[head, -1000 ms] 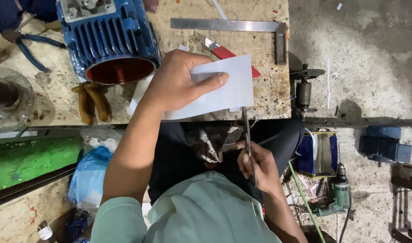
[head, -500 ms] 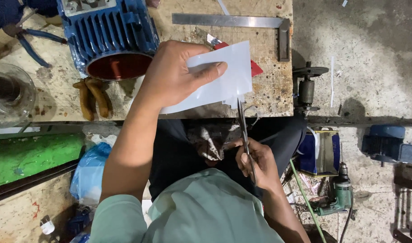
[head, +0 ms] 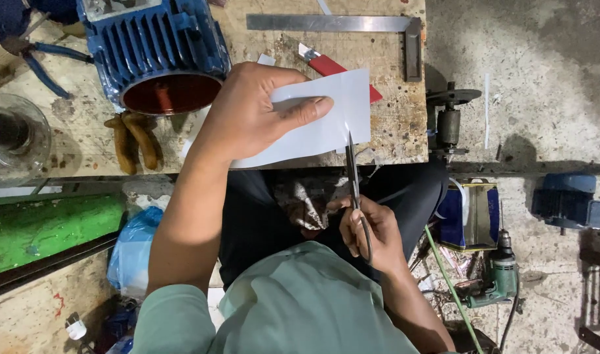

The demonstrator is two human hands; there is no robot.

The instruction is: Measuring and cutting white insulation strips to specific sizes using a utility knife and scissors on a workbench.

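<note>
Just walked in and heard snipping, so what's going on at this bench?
A person is cutting a white sheet with scissors. The left hand holds the sheet over the wooden bench edge, thumb on top. The right hand works the scissors from below, blades at the sheet's lower edge. A blue motor sits just left of the sheet.

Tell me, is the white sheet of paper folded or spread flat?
Spread flat: the white sheet of paper shows as one smooth layer, pinned by the left hand, while scissors in the right hand meet its lower edge.
</note>
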